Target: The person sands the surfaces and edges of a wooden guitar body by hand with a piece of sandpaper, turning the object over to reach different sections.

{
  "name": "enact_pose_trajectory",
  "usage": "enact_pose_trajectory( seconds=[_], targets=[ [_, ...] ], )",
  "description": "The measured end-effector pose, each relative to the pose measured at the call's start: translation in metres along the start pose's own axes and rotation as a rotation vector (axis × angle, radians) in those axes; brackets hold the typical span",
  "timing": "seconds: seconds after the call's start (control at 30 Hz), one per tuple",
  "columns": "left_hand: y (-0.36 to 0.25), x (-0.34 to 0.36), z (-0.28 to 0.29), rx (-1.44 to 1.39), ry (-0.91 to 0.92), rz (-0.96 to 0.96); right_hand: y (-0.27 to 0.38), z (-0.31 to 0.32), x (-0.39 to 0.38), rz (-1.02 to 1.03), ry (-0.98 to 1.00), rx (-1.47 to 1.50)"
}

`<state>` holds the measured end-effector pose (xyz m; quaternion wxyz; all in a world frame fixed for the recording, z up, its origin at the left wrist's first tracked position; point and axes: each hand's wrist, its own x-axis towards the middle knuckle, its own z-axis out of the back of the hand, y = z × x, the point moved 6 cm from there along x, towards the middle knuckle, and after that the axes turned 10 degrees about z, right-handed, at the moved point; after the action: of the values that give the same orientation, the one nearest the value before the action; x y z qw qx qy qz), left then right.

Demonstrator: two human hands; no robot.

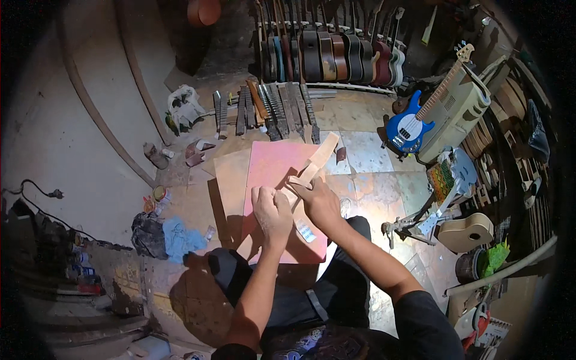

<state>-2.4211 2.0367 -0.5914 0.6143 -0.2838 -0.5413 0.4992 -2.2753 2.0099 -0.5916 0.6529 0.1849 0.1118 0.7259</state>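
Note:
A long piece of bare pale wood, shaped like an unfinished guitar neck (324, 152), slants across the pink board (270, 161) at my lap. Its wider end points away to the right, and the lower end comes out below my left wrist. My left hand (271, 211) is closed around the middle of the neck. Just right of it, my right hand (320, 203) pinches a small folded tan piece, like sandpaper (298, 182), against the wood. The fingertips under the fold are hidden. A small white and blue packet (305, 230) lies on the board below my right hand.
Several loose guitar necks (276, 108) lie on the floor ahead, before a rack of guitars (336, 57). A blue bass guitar (411, 129) leans at the right, with an unfinished guitar body (467, 233) nearer. Black and blue bags (183, 239) sit at the left.

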Motion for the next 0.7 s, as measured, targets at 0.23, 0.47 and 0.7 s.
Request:
enact_pose_trajectory(
  seconds=[0.23,0.47,0.7],
  targets=[
    [0.007,0.003,-0.006,0.007,0.005,-0.010,-0.012,-0.028,-0.006,0.157,-0.131,0.297],
    [0.006,-0.002,-0.015,0.029,0.018,-0.027,-0.012,-0.037,-0.011,-0.115,0.078,0.926],
    [0.008,0.001,-0.022,0.043,0.063,-0.015,-0.010,-0.038,-0.009,0.023,-0.014,0.834]
  ],
)
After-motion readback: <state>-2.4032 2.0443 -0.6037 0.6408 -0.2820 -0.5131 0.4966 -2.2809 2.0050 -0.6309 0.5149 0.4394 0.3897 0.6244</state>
